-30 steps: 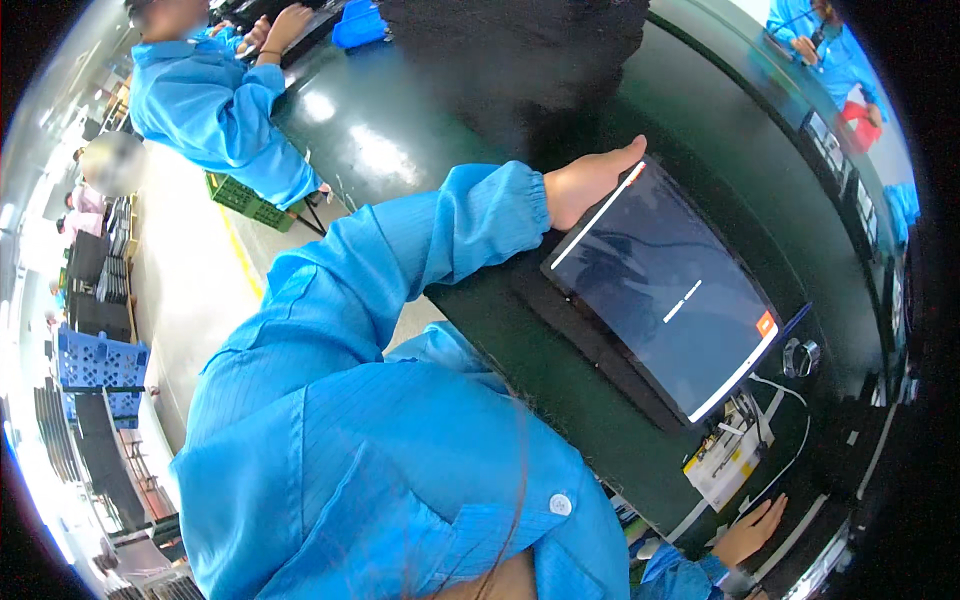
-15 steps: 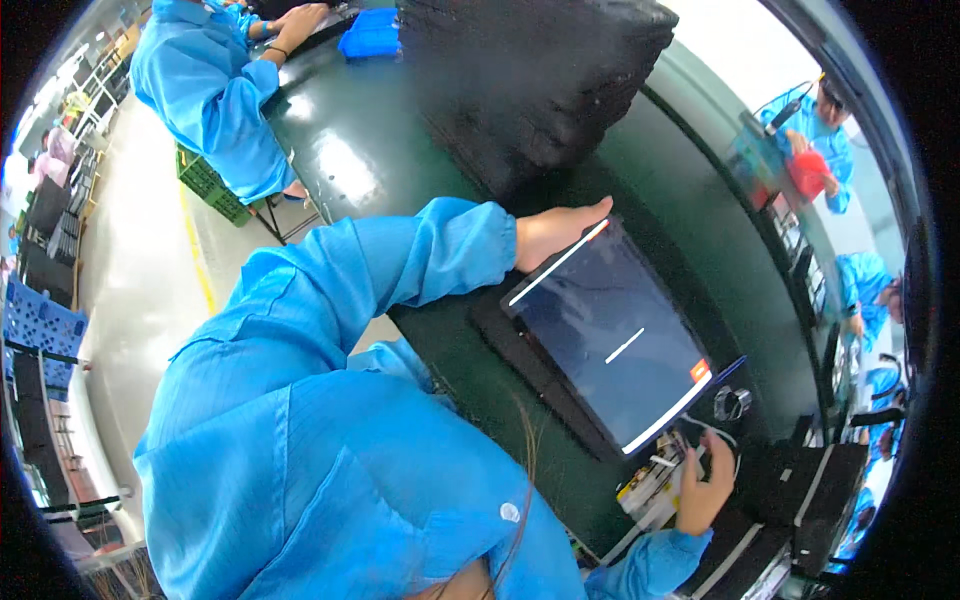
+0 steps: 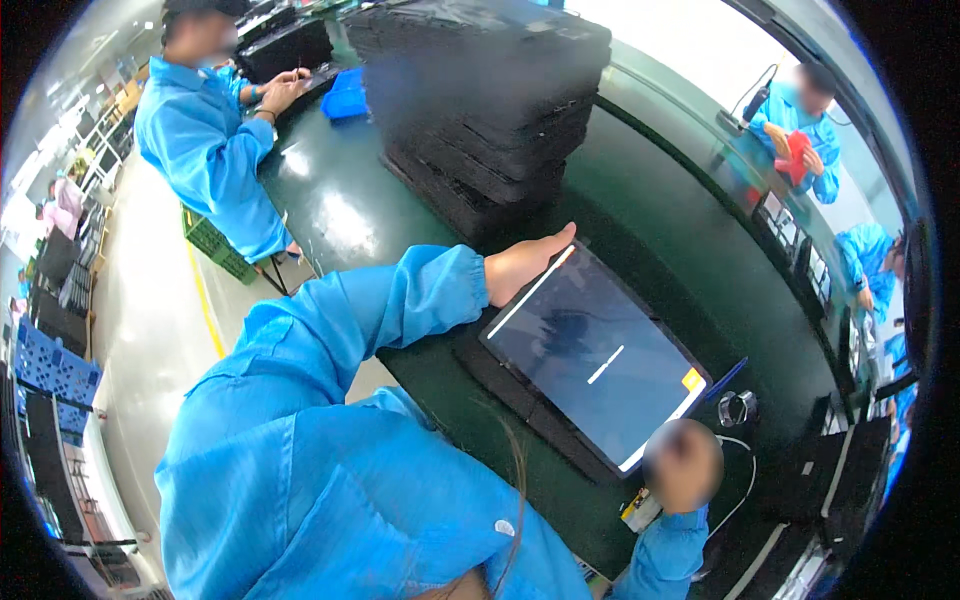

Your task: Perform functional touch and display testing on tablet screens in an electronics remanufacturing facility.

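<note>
A tablet point(image 3: 590, 350) with a lit dark screen, white bars along two edges and a small orange-yellow patch lies at a slant before me. My left hand point(image 3: 530, 265) grips its far left edge, the fingers partly hidden behind it. At the near right corner is my right hand point(image 3: 685, 465), close against the tablet's edge. A blur covers its fingers, so what they hold cannot be made out. A white cable point(image 3: 752, 470) loops out beside that hand. Partly under the hand sits a small yellow and white item point(image 3: 638, 510).
Beneath the tablet is a black foam tray point(image 3: 525, 395) on the green table point(image 3: 440, 400). Stacked black trays point(image 3: 480, 110) stand beyond. A metal ring-shaped item point(image 3: 738, 408) and blue pen-like stick point(image 3: 733, 372) lie right. Co-workers in blue sit around; a blue bin point(image 3: 345, 97) stands far left.
My right hand has moved up and left to the tablet's near right edge. The tablet appears slightly lower left as the view shifts. Its corner patch has turned from orange-red to yellow-orange.
</note>
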Demonstrator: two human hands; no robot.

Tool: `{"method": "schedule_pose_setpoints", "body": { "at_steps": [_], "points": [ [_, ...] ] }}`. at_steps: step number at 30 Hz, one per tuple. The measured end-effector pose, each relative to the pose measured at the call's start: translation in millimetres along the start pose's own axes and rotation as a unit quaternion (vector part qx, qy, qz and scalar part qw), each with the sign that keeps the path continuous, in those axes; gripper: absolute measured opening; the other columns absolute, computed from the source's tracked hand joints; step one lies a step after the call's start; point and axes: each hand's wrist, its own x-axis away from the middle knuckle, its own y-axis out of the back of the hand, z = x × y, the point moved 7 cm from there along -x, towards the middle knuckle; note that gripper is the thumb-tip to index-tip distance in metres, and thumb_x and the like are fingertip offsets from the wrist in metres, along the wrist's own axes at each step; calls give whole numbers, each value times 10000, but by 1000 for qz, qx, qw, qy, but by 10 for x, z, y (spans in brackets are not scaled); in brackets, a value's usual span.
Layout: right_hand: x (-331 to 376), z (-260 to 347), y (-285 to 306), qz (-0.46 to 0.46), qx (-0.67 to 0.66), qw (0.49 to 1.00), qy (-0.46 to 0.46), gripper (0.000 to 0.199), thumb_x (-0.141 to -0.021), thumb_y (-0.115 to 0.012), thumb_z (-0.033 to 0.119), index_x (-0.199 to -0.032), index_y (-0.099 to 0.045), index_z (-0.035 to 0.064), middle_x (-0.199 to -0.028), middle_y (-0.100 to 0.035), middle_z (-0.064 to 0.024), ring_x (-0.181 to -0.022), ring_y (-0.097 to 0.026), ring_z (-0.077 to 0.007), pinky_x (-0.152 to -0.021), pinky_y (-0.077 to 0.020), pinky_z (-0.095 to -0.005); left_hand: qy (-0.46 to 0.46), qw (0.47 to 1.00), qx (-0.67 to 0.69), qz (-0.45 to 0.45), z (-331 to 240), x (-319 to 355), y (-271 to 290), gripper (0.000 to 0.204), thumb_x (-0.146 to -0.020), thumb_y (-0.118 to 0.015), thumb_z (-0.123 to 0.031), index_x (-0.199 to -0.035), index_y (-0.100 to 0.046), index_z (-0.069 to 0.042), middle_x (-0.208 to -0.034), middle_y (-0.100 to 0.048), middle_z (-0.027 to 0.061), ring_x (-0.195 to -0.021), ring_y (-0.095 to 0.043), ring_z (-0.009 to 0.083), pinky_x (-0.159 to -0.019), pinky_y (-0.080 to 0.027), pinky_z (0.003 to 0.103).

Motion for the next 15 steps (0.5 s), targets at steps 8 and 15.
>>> {"method": "schedule_pose_setpoints", "body": {
  "at_steps": [8,15],
  "points": [
    [58,-117,136,-78,22,997,4,269,-652,-653,30,-871,-497,42,-809,-507,-47,-666,-480,-105,-576,-425,-232,4,999,15,52,35,-78,30,555,-868,-315,-560,-868,-572,-67,-844,-626,88,-739,-586,211,-724,-470,361],
    [3,-120,284,-92,-132,987,-1,164,-725,-598,-24,-877,-550,17,-828,-541,-85,-700,-528,-160,-608,-437,-255,5,998,-1,-67,-6,51,-31,549,-870,-317,-555,-844,-572,-68,-808,-620,82,-719,-575,207,-692,-468,342]
  ]
}}
